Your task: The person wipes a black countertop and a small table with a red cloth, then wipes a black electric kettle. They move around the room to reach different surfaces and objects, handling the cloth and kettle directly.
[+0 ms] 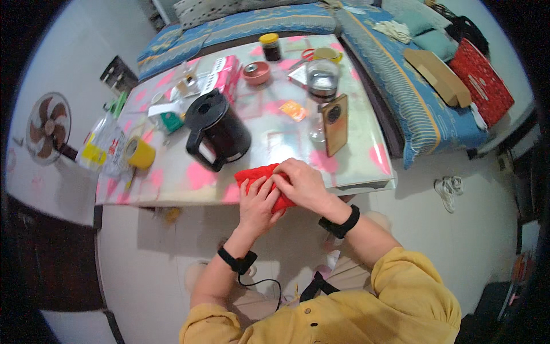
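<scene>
A bunched red cloth [257, 172] lies at the front edge of the table, under both hands. My left hand [257, 206] grips its left part, fingers spread over the top and thumb at the lower side. From the right, my right hand [303, 182] pinches the cloth between thumb and curled fingers. Part of the cloth is hidden beneath the hands. Just beyond my left hand stands a black electric kettle [221, 129], its handle facing left. A gold smartphone [336, 124] stands upright on its long side beyond my right hand.
On the table [176, 180] are a yellow tape roll [140, 153], a glass pot [322, 77], a pink bowl [256, 73], a yellow-lidded jar [270, 46], red-handled scissors [308, 55] and an orange packet [293, 110]. Left stands a fan [49, 128]; shoes [448, 191] lie right.
</scene>
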The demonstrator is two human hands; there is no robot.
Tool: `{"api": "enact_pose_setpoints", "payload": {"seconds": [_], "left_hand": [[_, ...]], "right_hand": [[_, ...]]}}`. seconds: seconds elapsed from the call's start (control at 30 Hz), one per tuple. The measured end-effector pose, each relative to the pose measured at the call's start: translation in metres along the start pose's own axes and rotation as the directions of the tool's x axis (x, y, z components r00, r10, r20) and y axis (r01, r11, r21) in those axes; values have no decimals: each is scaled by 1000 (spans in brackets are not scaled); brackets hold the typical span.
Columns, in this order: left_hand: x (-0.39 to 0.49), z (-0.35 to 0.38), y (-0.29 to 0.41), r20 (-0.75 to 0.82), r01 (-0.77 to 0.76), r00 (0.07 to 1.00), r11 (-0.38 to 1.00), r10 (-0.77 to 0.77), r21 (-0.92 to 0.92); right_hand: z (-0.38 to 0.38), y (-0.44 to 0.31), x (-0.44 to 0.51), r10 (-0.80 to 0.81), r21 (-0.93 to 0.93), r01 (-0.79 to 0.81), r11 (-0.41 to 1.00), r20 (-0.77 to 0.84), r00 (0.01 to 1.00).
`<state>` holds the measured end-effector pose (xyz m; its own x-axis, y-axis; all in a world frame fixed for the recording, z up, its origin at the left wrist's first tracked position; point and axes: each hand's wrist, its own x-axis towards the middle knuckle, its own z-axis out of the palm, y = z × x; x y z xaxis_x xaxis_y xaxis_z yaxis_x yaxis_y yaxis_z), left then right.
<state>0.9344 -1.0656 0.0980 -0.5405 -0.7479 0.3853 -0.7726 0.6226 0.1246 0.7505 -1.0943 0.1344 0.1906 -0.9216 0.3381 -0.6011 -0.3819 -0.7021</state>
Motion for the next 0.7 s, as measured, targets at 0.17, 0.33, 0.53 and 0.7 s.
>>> {"api": "enact_pose_setpoints", "payload": {"seconds": [0.17,0.33,0.53,0.7], "left_hand": [[-42,-10,-45,-99,-29,995,999,26,-32],[-92,-50,-133,-122,273,958,954,-259,119],[-101,-50,-180,-351,457,851,880,-390,130],[-95,-35,-177,-417,521,791,850,-447,77]], "right_hand": [[16,-11,7,-76,-44,77,996,24,997],[36,-9,6,-198,-95,203,974,61,978],[50,-7,-2,-233,-313,275,909,167,958],[50,-9,-4,-216,-356,284,890,219,952]]}}
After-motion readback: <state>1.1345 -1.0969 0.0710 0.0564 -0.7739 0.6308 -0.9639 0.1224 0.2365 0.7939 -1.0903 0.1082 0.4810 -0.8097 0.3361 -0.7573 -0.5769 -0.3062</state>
